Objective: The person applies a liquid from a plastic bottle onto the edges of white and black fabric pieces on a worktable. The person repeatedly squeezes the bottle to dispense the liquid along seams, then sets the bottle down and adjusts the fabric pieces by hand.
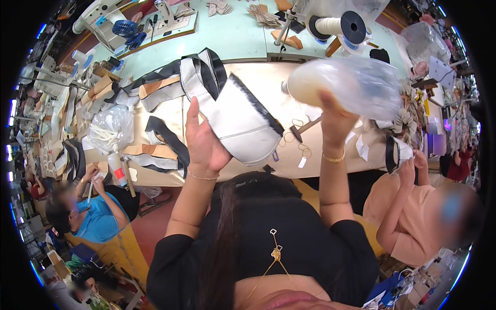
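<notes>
My left hand [205,144] holds up a white leather shoe-upper piece [243,121] with a black fuzzy edge, thumb apart and fingers partly behind it. Raised on the other side, my right hand [337,118] grips a clear plastic bottle-like thing [346,88] lying sideways. Motion smears it, and something pale beige shows in its left end. Under and between my hands, a hammer [306,128] with a wooden handle lies on the tan tabletop [268,72]. Thin rings [305,152] and a small white tag [302,163] lie nearer me.
Black and white upper pieces [165,147] lie at the left, near a plastic bag [111,126] of pale strips. A white bottle [117,169] stands by the left co-worker [98,212]. Another co-worker [413,206] sits at right. A thread spool [338,27] and sewing machine [165,15] stand beyond.
</notes>
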